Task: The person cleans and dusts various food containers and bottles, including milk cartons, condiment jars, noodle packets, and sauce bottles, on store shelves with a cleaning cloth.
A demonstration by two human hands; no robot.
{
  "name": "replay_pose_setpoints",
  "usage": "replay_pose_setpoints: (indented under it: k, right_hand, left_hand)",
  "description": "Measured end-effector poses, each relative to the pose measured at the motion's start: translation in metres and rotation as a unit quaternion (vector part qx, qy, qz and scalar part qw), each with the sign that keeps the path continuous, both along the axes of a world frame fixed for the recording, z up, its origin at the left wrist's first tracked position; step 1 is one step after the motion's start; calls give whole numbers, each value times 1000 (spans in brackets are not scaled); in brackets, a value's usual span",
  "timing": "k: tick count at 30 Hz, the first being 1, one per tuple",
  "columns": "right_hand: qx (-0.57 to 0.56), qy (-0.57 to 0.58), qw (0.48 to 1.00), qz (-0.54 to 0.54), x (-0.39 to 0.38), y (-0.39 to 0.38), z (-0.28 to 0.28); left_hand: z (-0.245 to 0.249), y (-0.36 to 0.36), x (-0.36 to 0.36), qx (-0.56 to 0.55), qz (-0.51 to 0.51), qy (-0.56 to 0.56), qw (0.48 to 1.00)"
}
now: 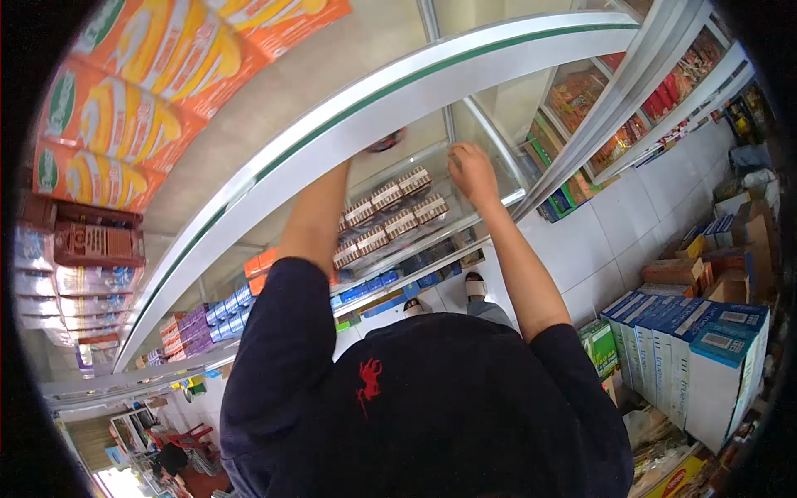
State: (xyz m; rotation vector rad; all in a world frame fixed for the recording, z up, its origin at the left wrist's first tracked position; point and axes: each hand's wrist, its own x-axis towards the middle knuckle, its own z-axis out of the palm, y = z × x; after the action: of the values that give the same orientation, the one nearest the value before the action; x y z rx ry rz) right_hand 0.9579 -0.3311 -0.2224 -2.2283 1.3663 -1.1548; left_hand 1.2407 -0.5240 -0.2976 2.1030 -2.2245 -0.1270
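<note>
Glass showcase [498,116] top bears my right hand [473,170], released; left hand [384,142] behind its white frame [432,79], I cannot tell.

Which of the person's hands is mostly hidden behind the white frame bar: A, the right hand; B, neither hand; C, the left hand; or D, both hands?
C: the left arm runs up behind the white frame bar, which covers most of its hand, while the right hand shows in full against the glass beside the brown-and-white packs.
</note>
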Motion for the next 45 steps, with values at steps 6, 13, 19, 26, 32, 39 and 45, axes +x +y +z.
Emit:
replay_pose_setpoints:
  k: [6,13,19,26,32,39,45]
  right_hand:
    - [-17,-62,998,-11,-4,-2,0]
    - [-20,-49,998,-29,-3,-6,0]
    - [-14,-65,998,-11,-3,-6,1]
    - [5,-31,999,-5,-3,-3,0]
    - [-14,-1,1000,-14,-2,-6,-3]
    - [-5,40,999,-9,2,-2,3]
    - [-37,70,996,-30,3,-5,0]
  left_hand:
    - [96,42,-168,-1,-85,50,995]
    - [105,76,-108,65,-380,-18,923]
    - [81,125,22,143,-354,97,919]
    - [96,185,146,133,-186,140,964]
    - [105,295,229,123,-49,178,975]
    - [104,328,229,130,94,205,966]
    - [104,287,181,142,165,222,950]
